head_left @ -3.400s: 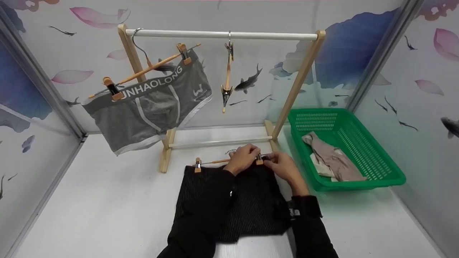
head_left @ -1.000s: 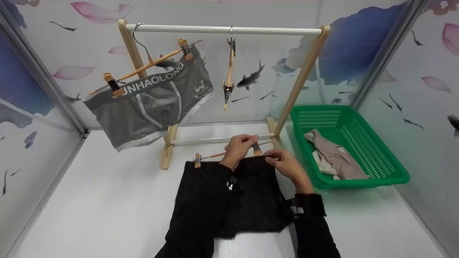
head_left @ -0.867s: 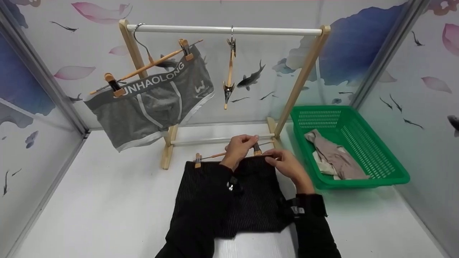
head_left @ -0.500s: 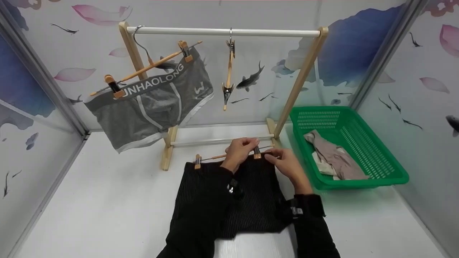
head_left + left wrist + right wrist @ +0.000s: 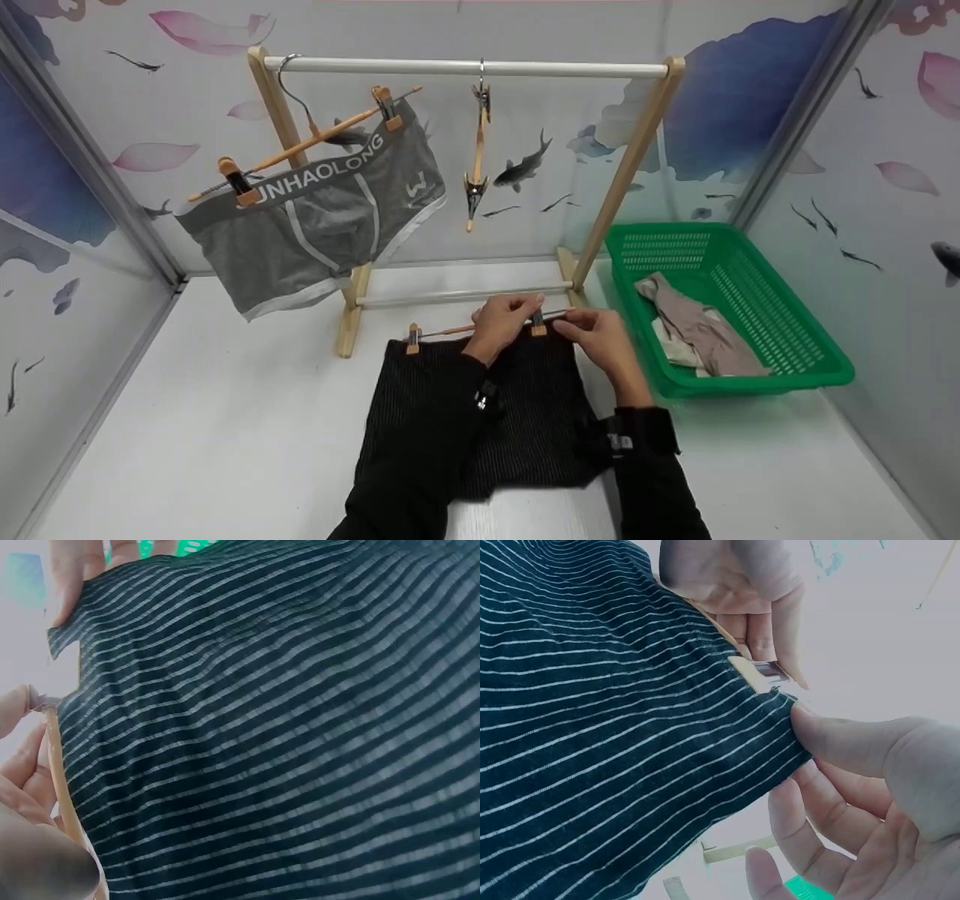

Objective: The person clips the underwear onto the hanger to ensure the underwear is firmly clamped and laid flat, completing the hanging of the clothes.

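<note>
The black striped garment (image 5: pixel 540 431) is spread on the counter (image 5: pixel 225 420), its waistband lined up along a clip hanger (image 5: pixel 454 330). At the garment's upper left corner, the waistband is held by the left clip (image 5: pixel 413 341), which no hand touches. At its upper right corner, the handles of the right clip (image 5: pixel 538 328) are pinched by the left hand (image 5: pixel 499 324), while the corner just beside that clip is pinched between thumb and fingers of the right hand (image 5: pixel 600 341).

Since about a second ago, the right end of the hanger has been lowered, and the right clip, then higher with its tip at the very edge, now overlaps the waistband. By judgement, the second corner is thus caught or nearly so; whether the clip's full pressure is on the cloth cannot be told, as its handles are covered by fingers.

Beyond the garment, a wooden rack (image 5: pixel 570 70) is seen, with grey briefs (image 5: pixel 322 217) hung to the garment's upper left and a bare hanger (image 5: pixel 478 146) straight behind it. To the garment's right, a pinkish cloth (image 5: pixel 709 334) and a whitish cloth (image 5: pixel 675 349) are held in a green basket (image 5: pixel 765 386).
</note>
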Available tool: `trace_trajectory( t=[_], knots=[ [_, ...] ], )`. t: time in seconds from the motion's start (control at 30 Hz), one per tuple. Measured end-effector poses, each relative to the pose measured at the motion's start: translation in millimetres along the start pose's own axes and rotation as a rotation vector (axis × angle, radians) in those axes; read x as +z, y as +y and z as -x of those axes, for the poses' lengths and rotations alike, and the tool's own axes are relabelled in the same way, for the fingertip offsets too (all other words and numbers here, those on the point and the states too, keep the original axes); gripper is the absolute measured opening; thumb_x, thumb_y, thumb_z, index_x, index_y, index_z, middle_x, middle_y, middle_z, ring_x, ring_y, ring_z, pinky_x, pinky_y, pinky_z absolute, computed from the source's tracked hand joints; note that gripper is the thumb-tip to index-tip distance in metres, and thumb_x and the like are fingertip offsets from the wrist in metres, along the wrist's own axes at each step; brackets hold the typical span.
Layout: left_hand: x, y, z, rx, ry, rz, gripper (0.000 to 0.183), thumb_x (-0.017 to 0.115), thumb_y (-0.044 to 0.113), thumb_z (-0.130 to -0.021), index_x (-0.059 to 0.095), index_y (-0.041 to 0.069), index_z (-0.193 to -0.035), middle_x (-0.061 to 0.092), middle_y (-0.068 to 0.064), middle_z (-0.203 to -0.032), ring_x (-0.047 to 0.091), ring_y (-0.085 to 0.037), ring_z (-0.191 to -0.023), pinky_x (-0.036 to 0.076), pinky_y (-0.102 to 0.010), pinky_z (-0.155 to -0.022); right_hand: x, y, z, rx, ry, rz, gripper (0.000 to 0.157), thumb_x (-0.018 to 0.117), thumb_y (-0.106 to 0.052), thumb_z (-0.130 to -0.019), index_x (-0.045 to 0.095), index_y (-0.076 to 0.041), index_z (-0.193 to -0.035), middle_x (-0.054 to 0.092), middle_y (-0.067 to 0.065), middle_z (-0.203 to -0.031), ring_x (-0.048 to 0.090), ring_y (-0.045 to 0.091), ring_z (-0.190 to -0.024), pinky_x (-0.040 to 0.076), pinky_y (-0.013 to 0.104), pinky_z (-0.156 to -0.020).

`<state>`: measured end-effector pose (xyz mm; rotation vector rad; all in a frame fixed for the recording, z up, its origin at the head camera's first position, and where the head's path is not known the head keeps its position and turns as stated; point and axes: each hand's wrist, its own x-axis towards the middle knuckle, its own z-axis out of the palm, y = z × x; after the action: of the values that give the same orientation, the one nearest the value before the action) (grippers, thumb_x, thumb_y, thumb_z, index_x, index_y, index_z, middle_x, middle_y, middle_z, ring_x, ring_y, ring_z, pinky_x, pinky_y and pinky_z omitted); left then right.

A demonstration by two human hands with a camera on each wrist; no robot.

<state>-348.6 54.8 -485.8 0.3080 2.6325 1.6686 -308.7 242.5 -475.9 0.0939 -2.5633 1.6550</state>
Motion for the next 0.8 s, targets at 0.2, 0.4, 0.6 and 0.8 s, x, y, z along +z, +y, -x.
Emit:
trace_trajectory(
  t=[0.2, 0.4, 0.6, 0.8],
  knots=[
    [4.6, -4.3, 2.2, 0.095, 0.026, -0.044, 0.033, 0.059, 0.045, -0.102, 0.081, 0.02, -0.105, 0.075, 0.01, -0.101, 0.065, -0.012, -0.104, 0.021, -0.056, -0.109, -2.8, 4, 1, -0.015, -0.012, 0.029, 0.025, 0.074, -0.013, -0.095, 0.075, 0.008, -0.108, 0.07, 0.024, -0.117, 0.07, 0.033, -0.099, 0.057, 0.038, -0.082],
    [9.2, -8.0, 2.8, 0.104, 0.028, -0.079, 0.032, 0.06, 0.043, -0.102, 0.079, 0.019, -0.113, 0.075, 0.01, -0.107, 0.066, -0.012, -0.106, 0.022, -0.057, -0.107, -6.1, 7, 3, -0.028, 0.019, 0.153, 0.025, 0.069, -0.013, -0.098, 0.073, 0.008, -0.112, 0.074, 0.021, -0.099, 0.07, 0.032, -0.086, 0.055, 0.037, -0.072],
    [12.2, -13.7, 1.1, 0.112, 0.025, -0.117, 0.03, 0.059, 0.039, -0.103, 0.078, 0.018, -0.114, 0.075, 0.009, -0.107, 0.066, -0.012, -0.105, 0.027, -0.053, -0.101, -8.1, 2, 5, -0.064, 0.011, 0.229, 0.032, 0.065, -0.012, -0.1, 0.066, 0.007, -0.126, 0.071, 0.025, -0.109, 0.068, 0.04, -0.101, 0.054, 0.052, -0.086],
    [10.1, -14.4, 1.6, 0.104, -0.019, -0.189, 0.032, 0.055, 0.036, -0.105, 0.076, 0.015, -0.119, 0.073, 0.006, -0.116, 0.064, -0.016, -0.114, 0.03, -0.049, -0.098, -9.1, -4, 5, -0.056, -0.009, 0.24, 0.032, 0.063, -0.013, -0.101, 0.066, 0.004, -0.128, 0.067, 0.025, -0.122, 0.067, 0.04, -0.106, 0.054, 0.051, -0.087]
  ],
)
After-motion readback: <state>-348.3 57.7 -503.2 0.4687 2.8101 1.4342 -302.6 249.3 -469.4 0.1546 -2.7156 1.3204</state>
